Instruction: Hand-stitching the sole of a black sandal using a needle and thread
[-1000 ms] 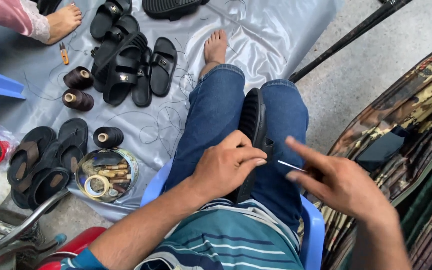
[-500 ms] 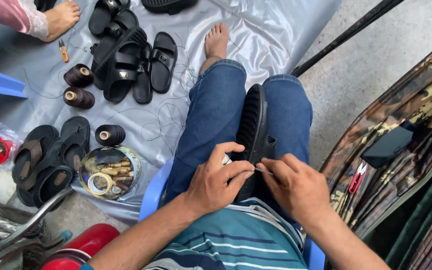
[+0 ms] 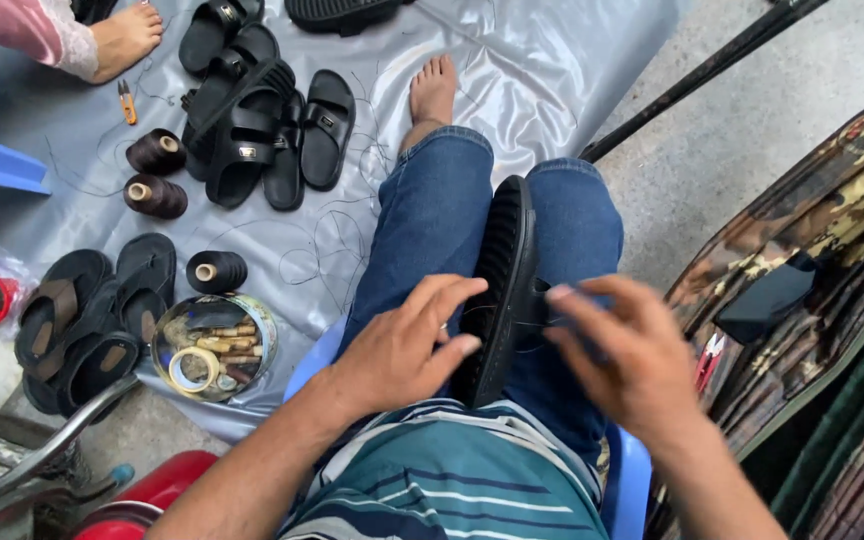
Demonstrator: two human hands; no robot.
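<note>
Frame centre: left hand (image 3: pixel 407 345) and right hand (image 3: pixel 627 360), pinched together half-second ago, now apart, fingers spread, flanking black sandal (image 3: pixel 502 290) wedged between knees; stitch apparently released.

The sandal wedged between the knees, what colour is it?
Black. The sandal shows best in the head view, on edge between the jeans.

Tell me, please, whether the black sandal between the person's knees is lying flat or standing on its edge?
On its edge: the black sandal stands wedged between the knees, ribbed sole facing left, with the left hand against it.
</note>
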